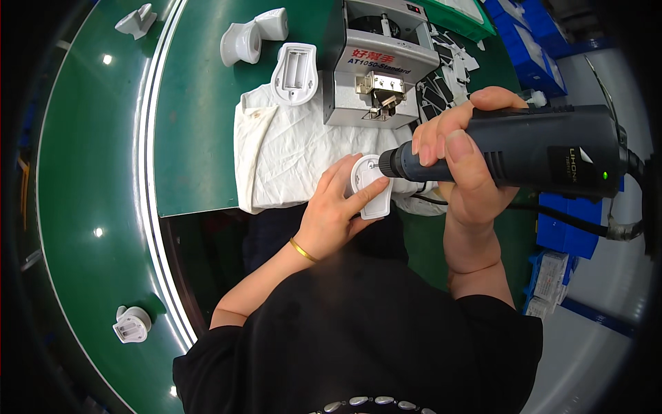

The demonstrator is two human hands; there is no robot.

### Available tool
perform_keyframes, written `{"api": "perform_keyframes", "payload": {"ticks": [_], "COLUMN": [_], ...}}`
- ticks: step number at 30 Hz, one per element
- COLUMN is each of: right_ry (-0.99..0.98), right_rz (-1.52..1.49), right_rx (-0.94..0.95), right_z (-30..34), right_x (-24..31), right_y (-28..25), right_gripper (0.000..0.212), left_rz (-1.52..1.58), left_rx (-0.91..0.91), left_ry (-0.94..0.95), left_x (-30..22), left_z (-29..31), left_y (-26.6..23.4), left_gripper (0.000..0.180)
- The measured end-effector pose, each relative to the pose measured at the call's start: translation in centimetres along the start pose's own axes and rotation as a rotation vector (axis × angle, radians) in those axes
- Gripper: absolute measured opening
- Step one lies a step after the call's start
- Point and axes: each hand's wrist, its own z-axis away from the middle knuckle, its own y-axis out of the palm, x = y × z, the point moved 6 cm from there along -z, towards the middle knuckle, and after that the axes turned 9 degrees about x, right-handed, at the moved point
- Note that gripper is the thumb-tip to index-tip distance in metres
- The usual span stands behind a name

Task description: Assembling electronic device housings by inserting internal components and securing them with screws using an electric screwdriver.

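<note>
My right hand (469,148) is wrapped round a black electric screwdriver (538,148) with a small green light near its rear end. The tool lies nearly level, its tip pointing left at a white plastic housing (376,196). My left hand (338,207) grips that housing, fingers along its left side and thumb across its face. The bit meets the upper part of the housing; whether a screw sits under it I cannot make out. Just beyond, a similar white housing (294,72) with an open battery compartment lies on the white cloth (283,148).
A grey screw feeder machine (369,76) stands behind the cloth. White housings (241,43) sit at the back left; another (132,324) is on the far-left green surface (96,172). Black and white pieces (452,65) lie right of the machine. Blue bins (527,45) stand at right.
</note>
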Motion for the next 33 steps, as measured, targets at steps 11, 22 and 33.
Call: {"api": "perform_keyframes", "payload": {"ticks": [11,22,33], "right_ry": [0.006,-0.004,-0.057], "right_rz": [0.023,0.020,-0.063], "right_rx": [0.044,0.079,0.008], "right_z": [-0.1,-0.5,-0.8], "right_x": [-0.1,-0.6,-2.0], "right_y": [0.0,0.9,0.3], "right_gripper": [0.040,0.034,0.042], "left_rz": [-0.009,0.012,0.010], "left_rx": [-0.004,0.009,-0.006], "left_ry": [0.000,-0.018,-0.013], "left_x": [0.1,0.5,0.0], "left_z": [-0.1,0.0,-0.3], "left_y": [0.0,0.3,-0.1], "left_gripper": [0.074,0.065,0.073]}}
